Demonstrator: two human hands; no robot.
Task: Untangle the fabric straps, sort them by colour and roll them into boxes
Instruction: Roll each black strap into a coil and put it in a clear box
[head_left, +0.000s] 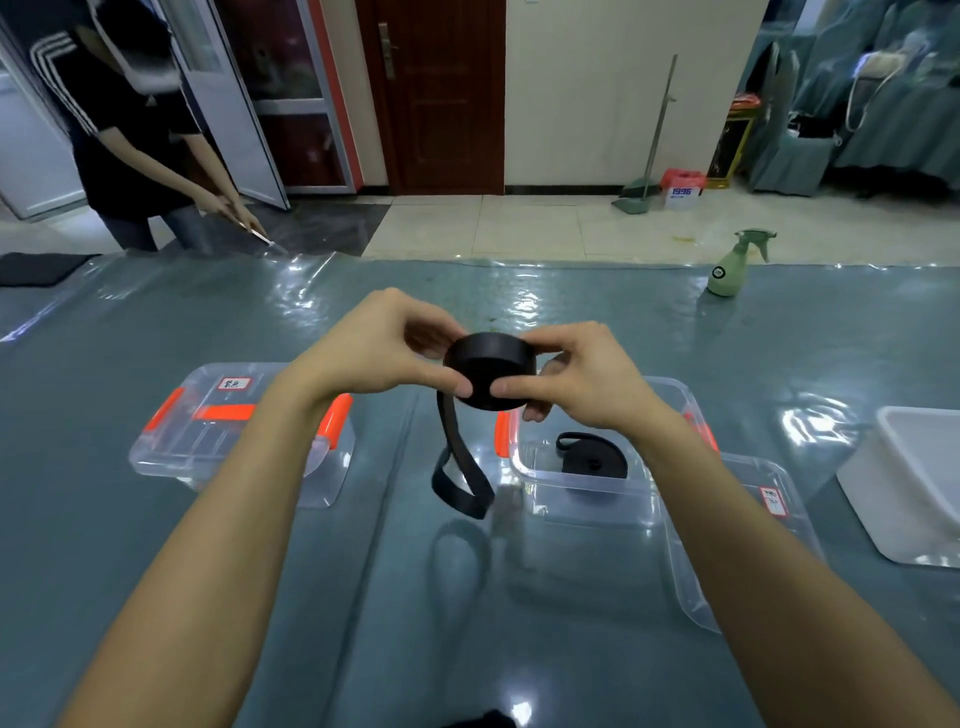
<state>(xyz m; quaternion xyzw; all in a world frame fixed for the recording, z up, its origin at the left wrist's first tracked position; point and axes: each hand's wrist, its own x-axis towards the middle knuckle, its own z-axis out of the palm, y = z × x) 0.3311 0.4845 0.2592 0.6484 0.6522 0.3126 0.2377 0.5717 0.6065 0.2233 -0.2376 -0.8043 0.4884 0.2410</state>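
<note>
Rolling step, close to finished by my read: both hands pinch a black strap roll (488, 371) held in the air above the surface (363, 597). The left hand (374, 348) is on its left edge; the right hand (576, 374) has its thumb on the front rim and fingers behind. The roll is a flat matte disc, face tilted toward the camera. A loose tail (460, 467) hangs straight down from the roll's left side, its end looped just over the surface. An open clear box (587, 499) lies below-right of the roll, nearer the right hand, with one rolled black strap (592, 460) inside. A lidded clear box (171, 457) sits to the left, well apart.
</note>
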